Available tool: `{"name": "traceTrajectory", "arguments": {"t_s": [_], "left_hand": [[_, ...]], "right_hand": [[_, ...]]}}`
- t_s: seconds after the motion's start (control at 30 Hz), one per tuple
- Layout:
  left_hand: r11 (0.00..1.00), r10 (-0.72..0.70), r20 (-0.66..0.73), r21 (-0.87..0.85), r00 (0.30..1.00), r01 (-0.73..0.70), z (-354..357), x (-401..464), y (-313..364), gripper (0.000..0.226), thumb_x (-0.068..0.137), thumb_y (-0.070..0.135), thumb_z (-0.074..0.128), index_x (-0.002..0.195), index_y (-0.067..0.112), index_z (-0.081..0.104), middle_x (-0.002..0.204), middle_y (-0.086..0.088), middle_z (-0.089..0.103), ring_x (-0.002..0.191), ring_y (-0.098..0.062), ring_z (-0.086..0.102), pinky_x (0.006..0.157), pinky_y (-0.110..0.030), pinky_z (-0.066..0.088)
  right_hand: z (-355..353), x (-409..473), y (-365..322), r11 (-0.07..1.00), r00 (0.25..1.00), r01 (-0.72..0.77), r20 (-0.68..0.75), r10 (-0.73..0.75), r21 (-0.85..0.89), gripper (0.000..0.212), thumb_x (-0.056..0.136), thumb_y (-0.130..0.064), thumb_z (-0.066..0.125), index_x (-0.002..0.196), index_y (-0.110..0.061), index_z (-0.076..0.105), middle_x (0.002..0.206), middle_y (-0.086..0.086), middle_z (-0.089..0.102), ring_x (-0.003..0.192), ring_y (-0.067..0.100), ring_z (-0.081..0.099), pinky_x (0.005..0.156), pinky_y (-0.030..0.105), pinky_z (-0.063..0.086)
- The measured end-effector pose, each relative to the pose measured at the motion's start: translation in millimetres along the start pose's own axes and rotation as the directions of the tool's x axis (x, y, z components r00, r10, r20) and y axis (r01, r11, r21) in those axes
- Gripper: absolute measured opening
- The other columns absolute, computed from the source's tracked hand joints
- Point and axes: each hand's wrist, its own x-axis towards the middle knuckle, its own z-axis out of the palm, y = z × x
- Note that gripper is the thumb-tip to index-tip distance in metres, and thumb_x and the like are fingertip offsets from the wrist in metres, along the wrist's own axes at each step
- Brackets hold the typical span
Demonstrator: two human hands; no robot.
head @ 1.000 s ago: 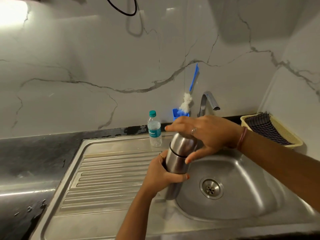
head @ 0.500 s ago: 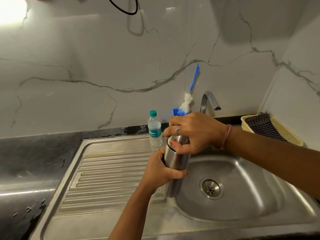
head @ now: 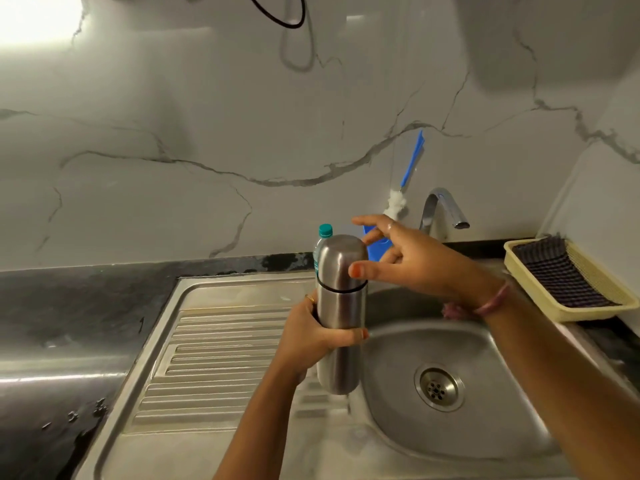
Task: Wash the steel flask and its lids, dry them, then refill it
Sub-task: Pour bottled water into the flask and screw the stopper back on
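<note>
Right hand lets go of the cap between twists

Beside the sink point(head: 485, 441) basin, the left hand point(head: 311, 336) clamps the steel flask point(head: 341, 327) upright; the right hand point(head: 412, 259), half a second ago closed over the cap point(head: 341, 263), now spreads open, thumb touching, likely regripping to unscrew.

One steel flask point(head: 341, 327), one plastic bottle point(head: 323, 237), one brush point(head: 403, 188), one tap point(head: 443, 209), one basket point(head: 588, 303), two hands.

White marble-veined wall point(head: 207, 133), dark stone counter point(head: 62, 306), steel sink point(head: 502, 358), bright light point(head: 34, 19) upper left
</note>
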Motion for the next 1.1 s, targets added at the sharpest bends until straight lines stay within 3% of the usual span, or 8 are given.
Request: {"name": "traceTrajectory", "arguments": {"t_s": [0.13,0.23,0.37,0.5,0.7,0.87,1.0,1.1], "left_hand": [[0.999,0.036,-0.024,-0.027,0.999,-0.037,-24.7,3.0,1.8,0.057,0.06,0.018,0.092,0.112,0.02,0.067,0.101,0.001,0.075,0.097,-0.016,0.071,0.077,-0.024,0.057],[0.998,0.051,-0.063,-0.034,0.997,-0.053,-42.6,5.8,4.9,0.065,0.048,0.031,0.091,0.108,0.019,0.069,0.098,0.0,0.076,0.093,-0.015,0.072,0.076,-0.023,0.057],[0.999,0.038,-0.094,-0.021,0.995,-0.04,-66.2,10.7,2.9,0.052,0.064,0.01,0.091,0.109,0.019,0.067,0.097,0.003,0.076,0.093,-0.012,0.072,0.073,-0.021,0.056],[0.999,0.036,-0.15,-0.028,0.988,-0.04,-87.4,18.8,-2.3,0.05,0.065,0.009,0.09,0.107,0.022,0.067,0.096,0.003,0.076,0.092,-0.013,0.072,0.074,-0.023,0.058],[0.998,0.061,-0.154,-0.015,0.986,-0.064,-115.1,32.8,-7.9,0.053,0.064,0.008,0.091,0.108,0.023,0.064,0.093,0.005,0.075,0.088,-0.01,0.071,0.069,-0.019,0.056],[0.998,0.065,-0.103,0.02,0.992,-0.064,-137.5,51.8,-13.7,0.058,0.061,0.015,0.093,0.111,0.024,0.064,0.1,0.003,0.074,0.093,-0.013,0.071,0.079,-0.027,0.059],[0.998,0.047,-0.112,0.04,0.993,-0.043,-157.1,67.7,-25.4,0.068,0.063,0.02,0.092,0.122,0.027,0.058,0.114,0.007,0.069,0.105,-0.01,0.066,0.078,-0.02,0.055],[0.997,0.003,-0.189,0.08,0.982,0.012,-178.8,69.6,-47.0,0.09,0.067,0.025,0.09,0.144,0.03,0.043,0.139,0.017,0.048,0.122,-0.006,0.047,0.095,-0.023,0.043]], "right_hand": [[45.3,0.2,26.0,0.933,0.994,-0.083,-0.04,0.104,0.351,0.093,0.047,-0.065,0.08,0.128,-0.044,0.038,0.12,-0.009,0.056,0.094,0.008,0.066,0.084,0.03,0.055],[85.1,10.7,31.2,0.927,0.988,-0.156,0.04,0.151,0.341,0.101,0.052,-0.053,0.083,0.138,-0.033,0.034,0.13,-0.004,0.052,0.109,0.012,0.059,0.09,0.034,0.054],[116.9,26.2,32.9,0.916,0.984,-0.174,0.091,0.151,0.361,0.111,0.057,-0.036,0.089,0.145,-0.029,0.023,0.138,-0.008,0.044,0.122,0.015,0.051,0.097,0.032,0.048],[155.3,46.5,15.1,0.944,0.991,-0.133,0.057,0.121,0.302,0.097,0.061,-0.037,0.086,0.14,-0.031,0.029,0.134,-0.01,0.045,0.117,0.011,0.049,0.092,0.021,0.044],[197.2,88.7,5.2,0.945,0.967,-0.115,-0.183,0.177,0.307,0.076,0.063,-0.043,0.083,0.128,-0.024,0.047,0.123,-0.005,0.061,0.106,0.013,0.061,0.091,0.027,0.052],[207.0,119.3,5.9,0.961,0.95,-0.091,-0.268,0.162,0.26,0.075,0.061,-0.043,0.084,0.124,-0.022,0.05,0.117,-0.005,0.065,0.1,0.013,0.062,0.089,0.03,0.053],[212.6,149.7,7.2,0.967,0.95,-0.115,-0.261,0.174,0.228,0.074,0.061,-0.041,0.085,0.123,-0.022,0.05,0.115,-0.004,0.065,0.096,0.011,0.061,0.082,0.021,0.05],[216.9,171.7,8.4,0.956,0.949,-0.165,-0.225,0.221,0.245,0.071,0.064,-0.039,0.084,0.123,-0.02,0.049,0.118,0.0,0.063,0.104,0.018,0.062,0.081,0.021,0.046]]}}
